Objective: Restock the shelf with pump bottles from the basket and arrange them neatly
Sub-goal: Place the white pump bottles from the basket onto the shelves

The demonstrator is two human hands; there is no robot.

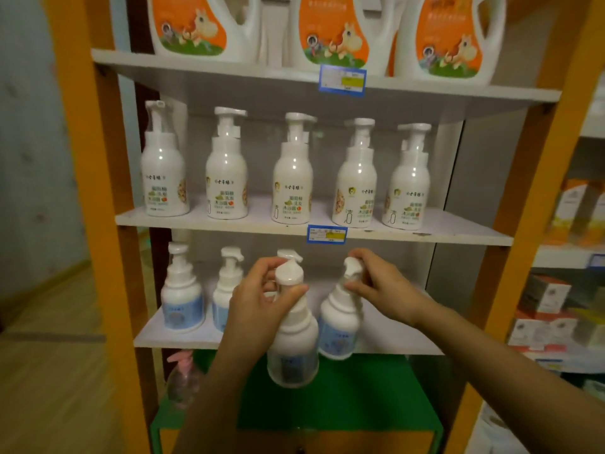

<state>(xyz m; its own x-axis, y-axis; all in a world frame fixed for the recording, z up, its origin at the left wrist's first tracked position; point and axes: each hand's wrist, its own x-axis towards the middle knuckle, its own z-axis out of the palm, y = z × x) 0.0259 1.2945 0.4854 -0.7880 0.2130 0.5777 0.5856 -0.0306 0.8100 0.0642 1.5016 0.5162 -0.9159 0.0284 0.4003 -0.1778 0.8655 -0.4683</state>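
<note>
Pump bottle (293, 348) with a pale blue label, held out in front of the lower shelf (170, 339), hanging past its front edge and over the green stand (340, 404) below. Left hand (262, 299) wrapped round its neck, thumb across the collar, fingers curled behind the pump head. Second blue-labelled bottle (337, 326) just to the right, tilted, its base at the shelf's front lip; right hand (379, 283) pinching its pump head between thumb and fingertips. Both forearms reaching up from the bottom of the view.

Two more blue-labelled bottles (181, 299) standing upright at the left of the same shelf, apart from each other; another pump top showing behind the held bottle. Bare shelf to the right of the tilted bottle, up to the white side wall.

Middle shelf (458, 234) above: five white pump bottles (292, 181) in an even row with gaps between, Chinese writing on the labels, too soft to read surely, a large "洁" at the foot. Blue-and-yellow price tags (326, 234) on the shelf edges, print unreadable. Top shelf: big white jugs (330, 31) with orange cartoon labels. Orange posts (101, 191) framing both sides. Pink-topped clear bottle (183, 378) low at left, beside the green stand.
</note>
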